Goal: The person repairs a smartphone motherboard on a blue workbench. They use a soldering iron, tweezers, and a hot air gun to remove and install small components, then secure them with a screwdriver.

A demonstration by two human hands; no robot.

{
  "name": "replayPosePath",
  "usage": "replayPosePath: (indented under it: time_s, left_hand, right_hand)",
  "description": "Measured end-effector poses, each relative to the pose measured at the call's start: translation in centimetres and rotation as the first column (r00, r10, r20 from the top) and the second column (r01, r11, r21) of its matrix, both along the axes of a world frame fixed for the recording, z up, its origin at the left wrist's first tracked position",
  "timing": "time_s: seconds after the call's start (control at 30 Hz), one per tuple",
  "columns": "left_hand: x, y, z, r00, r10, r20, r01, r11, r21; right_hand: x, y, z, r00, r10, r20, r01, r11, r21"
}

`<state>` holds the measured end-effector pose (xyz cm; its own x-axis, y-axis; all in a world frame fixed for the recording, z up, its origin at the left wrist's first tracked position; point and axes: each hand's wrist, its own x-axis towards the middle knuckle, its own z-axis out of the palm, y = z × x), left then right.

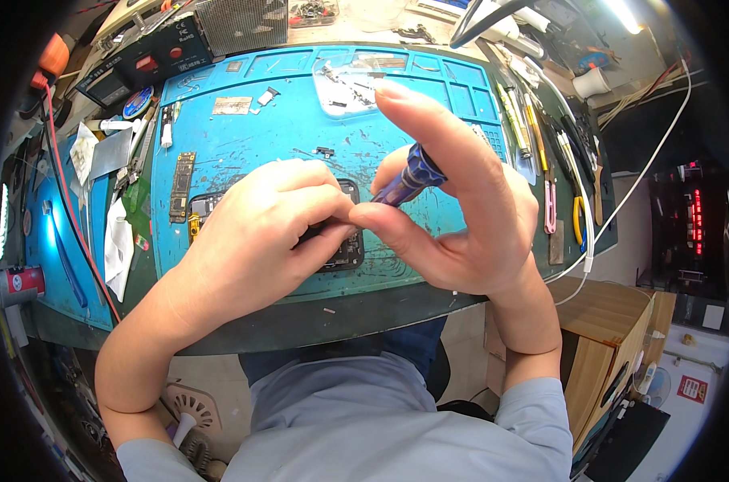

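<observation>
A phone with its inside exposed (351,255) lies on the blue work mat (284,136), mostly covered by my hands. My left hand (260,229) is over it, thumb and fingers pinched together; what they hold, if anything, is hidden. My right hand (481,213) grips a blue screwdriver (412,181) that slants down toward the left fingertips. Its tip does not show. The right thumb touches or nearly touches the left fingers. Just beyond them sits a small black part (324,151). A narrow circuit board (183,186) lies left of the phone.
A clear plastic tray (344,96) of small parts stands at the mat's far side. Tweezers and pliers (579,218) lie along the right, beside a white cable (621,197). At the back left is a black box with red switches (143,63); a red lead (79,233) runs below it.
</observation>
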<state>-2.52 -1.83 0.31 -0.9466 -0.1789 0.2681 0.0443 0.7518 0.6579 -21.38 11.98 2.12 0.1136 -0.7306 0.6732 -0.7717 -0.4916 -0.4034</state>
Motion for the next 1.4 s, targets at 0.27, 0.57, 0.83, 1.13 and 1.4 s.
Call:
replayPosePath:
  time_s: [0.27,0.57,0.83,1.13,1.4]
  left_hand:
    - [0.1,-0.1,0.0,1.000,0.009,0.030,-0.009,1.000,-0.012]
    - [0.2,0.0,0.2,0.999,0.013,0.037,-0.012,1.000,-0.014]
    - [0.1,0.0,0.1,1.000,0.011,0.017,-0.010,1.000,-0.022]
    - [-0.1,0.2,-0.1,0.999,0.020,-0.043,-0.022,0.999,-0.033]
    - [-0.1,0.4,-0.2,0.997,0.041,-0.069,-0.041,0.999,0.001]
  right_hand:
    - [0.0,-0.3,-0.3,1.000,0.016,0.005,-0.016,0.999,-0.030]
    - [0.0,-0.2,-0.3,1.000,0.009,0.009,-0.008,1.000,-0.023]
    - [-0.1,-0.2,-0.2,1.000,0.019,0.002,-0.019,0.999,-0.031]
    - [0.3,-0.9,-1.0,0.997,0.017,0.072,-0.008,0.992,-0.123]
    - [0.4,-1.0,-0.9,0.994,0.023,0.105,-0.010,0.993,-0.120]
